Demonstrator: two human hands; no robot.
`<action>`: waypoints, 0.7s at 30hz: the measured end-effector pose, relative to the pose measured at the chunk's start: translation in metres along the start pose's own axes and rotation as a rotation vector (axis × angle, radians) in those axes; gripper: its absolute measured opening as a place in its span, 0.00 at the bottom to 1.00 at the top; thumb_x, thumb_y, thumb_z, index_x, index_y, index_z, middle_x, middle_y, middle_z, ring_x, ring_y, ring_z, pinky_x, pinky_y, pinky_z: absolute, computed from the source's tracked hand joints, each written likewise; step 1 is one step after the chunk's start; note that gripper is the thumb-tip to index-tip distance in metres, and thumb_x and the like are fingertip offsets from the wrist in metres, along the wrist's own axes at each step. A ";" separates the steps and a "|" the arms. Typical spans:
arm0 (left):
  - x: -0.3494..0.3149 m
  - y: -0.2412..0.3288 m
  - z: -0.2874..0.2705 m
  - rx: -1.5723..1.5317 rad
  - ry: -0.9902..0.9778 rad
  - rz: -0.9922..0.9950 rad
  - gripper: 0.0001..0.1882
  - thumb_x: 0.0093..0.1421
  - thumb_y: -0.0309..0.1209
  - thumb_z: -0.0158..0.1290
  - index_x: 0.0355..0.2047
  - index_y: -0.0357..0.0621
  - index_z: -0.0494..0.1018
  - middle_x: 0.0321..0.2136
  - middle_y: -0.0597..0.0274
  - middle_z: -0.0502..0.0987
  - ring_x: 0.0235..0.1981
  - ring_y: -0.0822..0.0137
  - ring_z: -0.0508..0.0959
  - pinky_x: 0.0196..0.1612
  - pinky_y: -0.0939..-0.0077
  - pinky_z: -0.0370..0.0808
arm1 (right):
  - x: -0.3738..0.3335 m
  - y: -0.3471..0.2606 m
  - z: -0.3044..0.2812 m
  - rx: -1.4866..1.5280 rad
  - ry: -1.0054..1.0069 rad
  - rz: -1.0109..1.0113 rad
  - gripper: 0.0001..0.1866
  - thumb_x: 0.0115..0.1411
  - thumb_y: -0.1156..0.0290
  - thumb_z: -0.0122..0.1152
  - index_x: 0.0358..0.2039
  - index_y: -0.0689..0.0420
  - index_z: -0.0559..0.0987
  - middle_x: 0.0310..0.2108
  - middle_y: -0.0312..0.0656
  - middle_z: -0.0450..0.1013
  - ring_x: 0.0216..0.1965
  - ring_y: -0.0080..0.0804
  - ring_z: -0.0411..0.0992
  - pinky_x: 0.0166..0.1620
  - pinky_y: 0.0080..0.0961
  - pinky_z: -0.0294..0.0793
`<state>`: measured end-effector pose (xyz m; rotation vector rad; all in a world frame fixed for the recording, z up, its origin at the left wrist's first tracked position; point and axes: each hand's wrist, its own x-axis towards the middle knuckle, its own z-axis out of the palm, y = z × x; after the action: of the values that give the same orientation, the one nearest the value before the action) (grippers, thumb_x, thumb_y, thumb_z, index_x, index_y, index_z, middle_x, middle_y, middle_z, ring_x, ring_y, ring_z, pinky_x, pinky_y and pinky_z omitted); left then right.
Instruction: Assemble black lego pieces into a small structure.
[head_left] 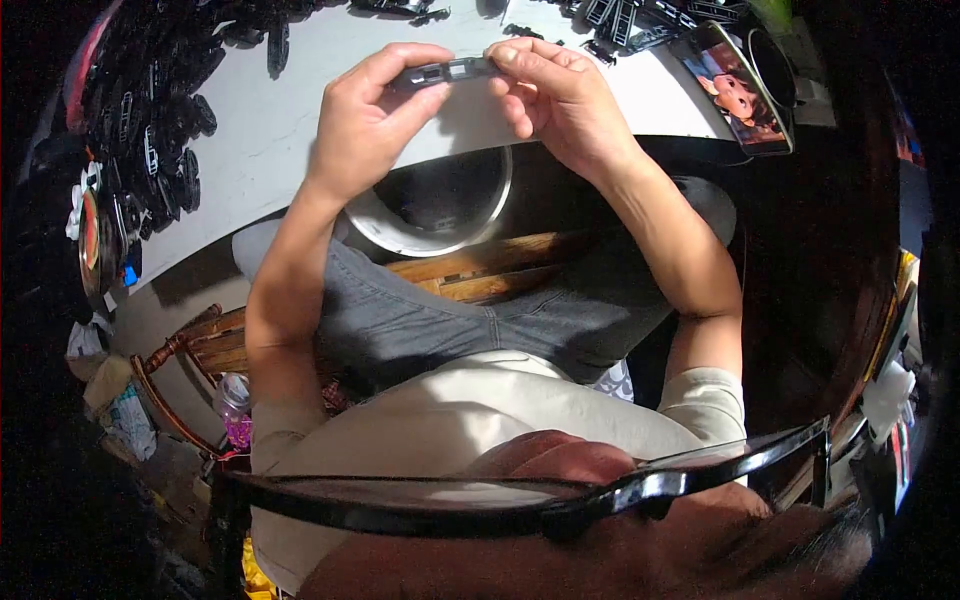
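Note:
A slim black plastic part point(458, 71) with small rectangular openings is held level above the near edge of the white table point(260, 140). My left hand point(375, 115) grips its left end, thumb below and fingers above. At the other end, my right hand point(555, 95) pinches it between thumb and index finger, the remaining fingers curled. Fingers hide both ends of the part. Many similar black parts point(150, 140) lie heaped along the left side of the table.
More black parts point(625, 20) lie at the far right of the table. A screen showing a cartoon figure point(742, 92) leans at the right edge. Below the table edge, between my knees, sits a round container with a pale rim point(412, 243). A wooden chair point(215, 340) stands at left.

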<state>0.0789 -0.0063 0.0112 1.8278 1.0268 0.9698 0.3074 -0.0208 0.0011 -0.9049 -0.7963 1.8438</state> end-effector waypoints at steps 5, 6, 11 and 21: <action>-0.001 -0.006 0.000 0.063 -0.009 0.084 0.15 0.60 0.25 0.64 0.49 0.44 0.81 0.36 0.64 0.83 0.34 0.76 0.80 0.38 0.80 0.78 | -0.001 -0.002 0.001 0.032 -0.048 -0.002 0.10 0.69 0.66 0.62 0.42 0.60 0.79 0.31 0.38 0.79 0.24 0.18 0.74 0.28 0.16 0.75; -0.002 -0.006 -0.001 0.063 -0.007 0.082 0.15 0.60 0.25 0.64 0.49 0.44 0.81 0.36 0.64 0.83 0.34 0.76 0.80 0.38 0.80 0.78 | -0.001 -0.002 0.002 0.031 -0.049 0.001 0.10 0.69 0.66 0.62 0.42 0.60 0.79 0.31 0.38 0.79 0.24 0.18 0.74 0.28 0.16 0.75; -0.001 -0.003 -0.001 0.115 -0.034 0.059 0.15 0.60 0.26 0.64 0.48 0.44 0.80 0.37 0.63 0.83 0.35 0.74 0.81 0.39 0.78 0.78 | -0.005 -0.001 0.007 -0.105 0.012 -0.031 0.09 0.68 0.68 0.63 0.41 0.60 0.80 0.31 0.37 0.80 0.26 0.17 0.75 0.29 0.16 0.76; -0.001 0.006 0.005 0.315 -0.070 0.101 0.13 0.59 0.23 0.62 0.45 0.42 0.80 0.38 0.57 0.84 0.39 0.63 0.84 0.44 0.71 0.79 | -0.005 0.001 0.005 -0.831 -0.013 -0.233 0.06 0.61 0.72 0.67 0.36 0.60 0.83 0.24 0.33 0.76 0.28 0.17 0.72 0.32 0.17 0.71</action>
<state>0.0844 -0.0101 0.0145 2.1746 1.1006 0.8310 0.3041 -0.0259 0.0045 -1.2302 -1.6549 1.2960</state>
